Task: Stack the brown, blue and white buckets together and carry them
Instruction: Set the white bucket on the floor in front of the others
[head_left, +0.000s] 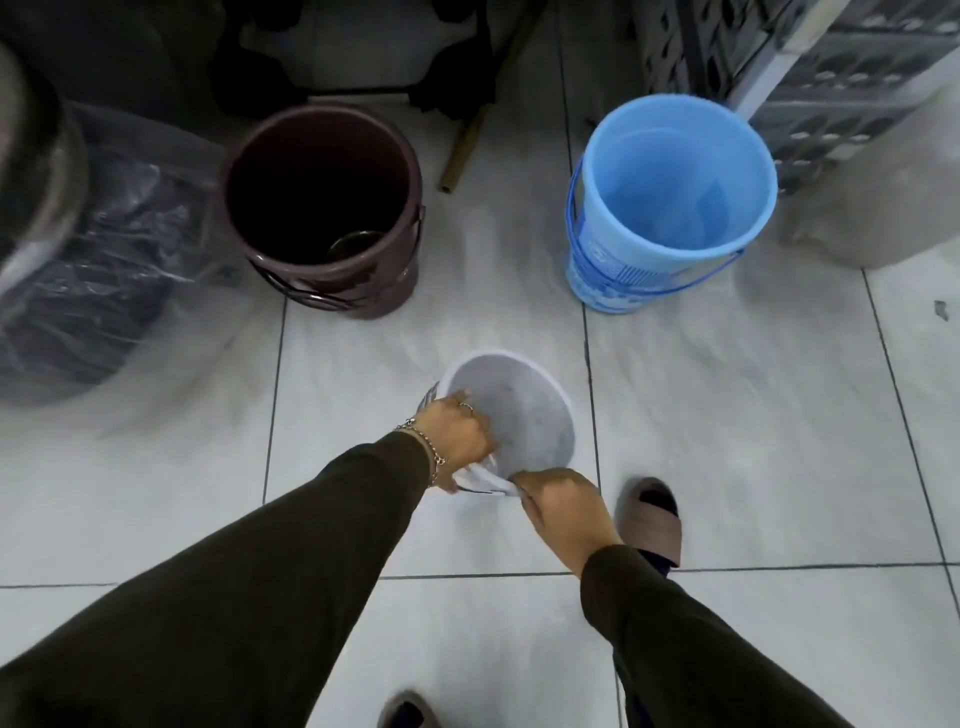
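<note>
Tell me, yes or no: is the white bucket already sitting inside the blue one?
No: the white bucket sits on the floor apart from the blue bucket, gripped at its rim by left hand and right hand.

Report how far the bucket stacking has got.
Done: nothing is stacked; the brown bucket and blue bucket stand apart on the tiled floor. In hand: the left hand and right hand both grip the near rim of the white bucket. Left: nest all three buckets, then carry them.

Pale tiled floor (467, 322) with dark grout; grey lattice crates (831, 78) stacked far right.
</note>
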